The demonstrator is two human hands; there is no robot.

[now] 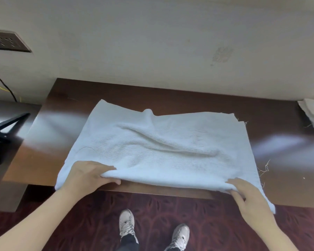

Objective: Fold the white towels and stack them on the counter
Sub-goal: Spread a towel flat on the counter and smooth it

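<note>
The brown tabletop (170, 98) stood against the wall and carried the work. One white towel (161, 145) lay spread across its middle, with its near edge at the front lip of the tabletop and both near corners hanging over that lip. A long crease ran across its centre and a small hump stood at its far edge.

At the far right edge of the view sat one pile of pale folded cloth (313, 113), well apart from the towel. The number of pieces in it could not be counted.

Two hands were in use. The left hand (88, 175) pinched the near edge by its left corner, fingers above and thumb below. The right hand (250, 198) gripped the same edge by its right corner.

Judgement: a fold of this towel was just starting. The next move called for lifting the near edge evenly, carrying it to the far edge, matching the corners and pressing the crease flat.

Loose threads (263, 169) trailed from the right side.
</note>
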